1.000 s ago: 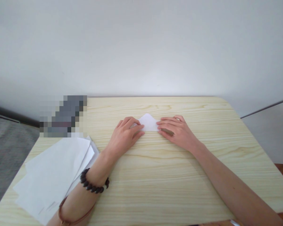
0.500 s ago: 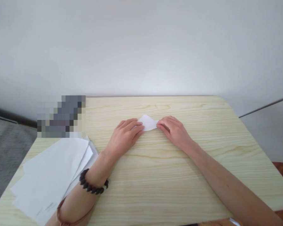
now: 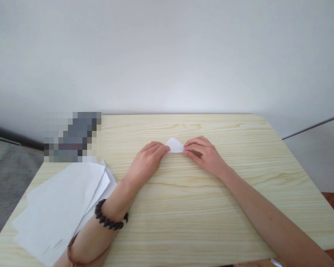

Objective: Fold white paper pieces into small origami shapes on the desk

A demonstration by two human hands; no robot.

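A small folded white paper (image 3: 174,145) lies on the light wooden table (image 3: 200,207), near its far middle. My left hand (image 3: 149,161) rests on the table with its fingers together, fingertips pressing the paper's left end. My right hand (image 3: 203,155) has its fingers curled and pinches the paper's right end. Only a small peak of the paper shows between the two hands. A dark bead bracelet (image 3: 110,218) circles my left wrist.
A loose stack of white sheets (image 3: 61,207) lies at the table's near left. A blurred grey patch (image 3: 72,137) covers something at the far left corner. A pale wall stands behind the table. A thin brown cord (image 3: 72,256) sits on my left forearm.
Both hands have drawn closer together over the paper, so less of it shows. My right hand's fingers curled from flatter to a pinch at the paper's right end.
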